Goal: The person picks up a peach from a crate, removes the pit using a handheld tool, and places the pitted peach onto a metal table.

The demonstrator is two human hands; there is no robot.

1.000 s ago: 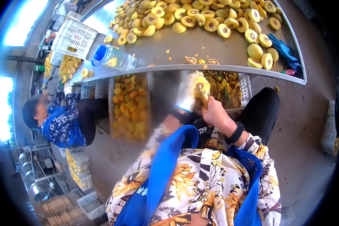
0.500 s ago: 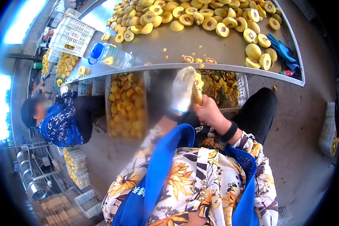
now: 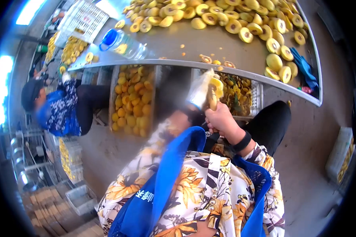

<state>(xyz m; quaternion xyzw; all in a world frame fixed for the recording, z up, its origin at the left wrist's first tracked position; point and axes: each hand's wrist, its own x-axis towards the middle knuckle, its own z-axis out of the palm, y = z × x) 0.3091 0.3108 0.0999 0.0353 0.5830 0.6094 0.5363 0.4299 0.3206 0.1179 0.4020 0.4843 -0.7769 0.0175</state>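
Note:
My left hand (image 3: 200,90), in a whitish glove and smeared by motion, is closed against a yellow peach half (image 3: 216,85) above the crates below the table edge. My bare right hand (image 3: 222,119) is closed in a fist just beneath it. A slim tan tool (image 3: 213,101) sticks up from that fist and meets the fruit; its working end is hidden. Behind both hands is a crate of cut yellow fruit pieces (image 3: 237,93). To the left stands a crate of whole-looking yellow-orange fruit (image 3: 132,100).
On the metal table (image 3: 178,39) lie many peach halves (image 3: 233,27), a blue-capped plastic bottle (image 3: 124,45) and blue gloves (image 3: 304,69). The metal rim (image 3: 178,62) runs just beyond my hands. A co-worker (image 3: 59,104) sits at left. White crates (image 3: 83,19) are stacked beyond.
The view has tilted, so the table and its contents sit further right. Both hands stay together at the fruit, with the left hand slightly turned and shifted right.

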